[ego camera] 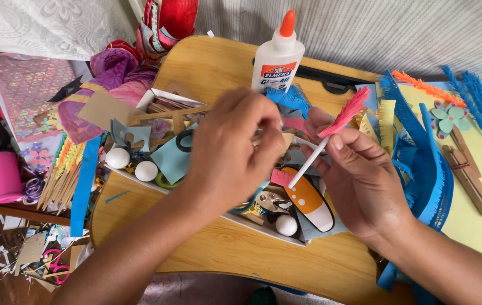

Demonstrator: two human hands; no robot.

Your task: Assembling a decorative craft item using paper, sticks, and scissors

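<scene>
My right hand point(359, 181) grips a thin white stick point(309, 164) whose upper end is wrapped in pink fringed paper point(345, 112). My left hand point(232, 147) has its fingertips pinched at the stick's upper part, next to the pink fringe; what it pinches is hidden by the fingers. Both hands hover above a shallow white box point(156, 186) full of craft scraps, white foam balls point(146, 170) and an orange and white paper shape point(310, 200). The box rests on a small wooden table point(207, 65).
A white glue bottle point(278, 53) with an orange cap stands behind the hands. Blue fringed paper strips point(430, 169) and a yellow sheet point(478, 220) with a paper flower lie to the right. To the left lie wooden skewers point(63, 181), a pink bottle point(6, 175) and paper scraps.
</scene>
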